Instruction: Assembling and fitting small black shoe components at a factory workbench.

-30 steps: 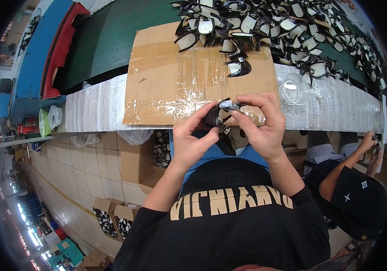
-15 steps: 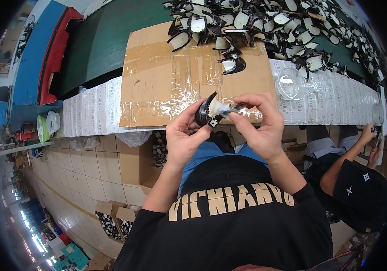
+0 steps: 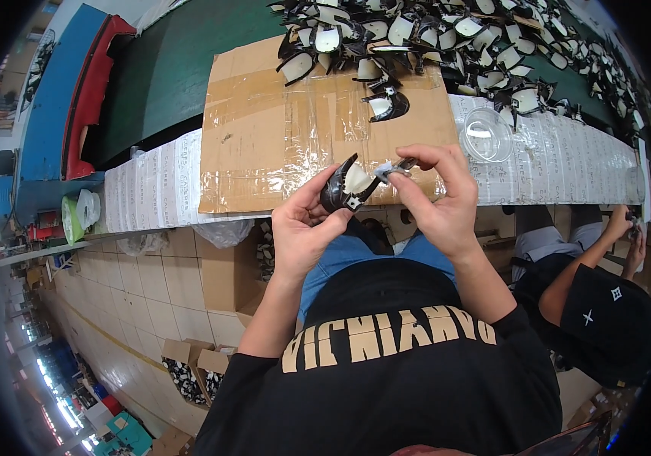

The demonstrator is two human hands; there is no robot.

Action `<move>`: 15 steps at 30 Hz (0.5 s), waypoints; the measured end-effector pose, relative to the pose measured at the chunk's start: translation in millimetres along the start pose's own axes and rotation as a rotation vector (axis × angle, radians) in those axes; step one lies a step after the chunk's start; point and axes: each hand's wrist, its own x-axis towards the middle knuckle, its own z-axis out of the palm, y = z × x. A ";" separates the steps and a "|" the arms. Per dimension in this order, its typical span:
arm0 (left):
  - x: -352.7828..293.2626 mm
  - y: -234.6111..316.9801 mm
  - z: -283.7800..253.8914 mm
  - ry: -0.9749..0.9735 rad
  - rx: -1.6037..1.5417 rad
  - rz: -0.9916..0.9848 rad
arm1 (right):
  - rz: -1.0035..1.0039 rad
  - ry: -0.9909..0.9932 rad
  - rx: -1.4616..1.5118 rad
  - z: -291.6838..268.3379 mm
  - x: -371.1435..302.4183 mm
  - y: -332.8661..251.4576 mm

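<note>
My left hand [image 3: 305, 228] is closed round the left side of a glossy black curved piece with a white lining [image 3: 334, 192], which looks like part of a shoe. A small white star-like mark shows at its lower end. In my right hand [image 3: 445, 199], thumb and fingers pinch a small whitish-grey wad [image 3: 390, 169] with a dark part; its kind is hard to make out. The wad sits just right of the piece's far tip. Beyond my hands, a similar black curved piece [image 3: 394, 108] lies alone on the cardboard sheet [image 3: 257, 121].
A large heap of similar black-and-white pieces [image 3: 416, 38] covers the far right of the green table [image 3: 166, 68]. Right of the cardboard stands a clear round tub [image 3: 486, 135]. Another person [image 3: 599, 319] works at right. Cardboard boxes [image 3: 188, 368] hold more pieces on the floor.
The wad in my right hand has moved off the white lining, a little up and right. My left hand with the curved piece has shifted slightly left.
</note>
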 end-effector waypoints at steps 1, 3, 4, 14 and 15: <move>-0.2 -0.5 -1.0 0.002 -0.020 -0.007 | -0.008 0.013 -0.012 -0.8 1.6 0.7; -1.2 0.3 -4.7 0.009 -0.037 -0.012 | -0.019 0.022 -0.018 -1.2 3.1 2.9; -2.2 1.5 -7.7 0.010 -0.040 -0.035 | 0.003 0.038 0.001 -0.9 3.6 4.6; -46.6 21.9 -84.6 0.164 0.185 -0.122 | 0.086 0.051 0.116 -2.4 1.2 22.8; -58.7 22.5 -105.1 0.175 0.264 -0.144 | 0.109 0.049 0.142 -5.0 0.8 24.7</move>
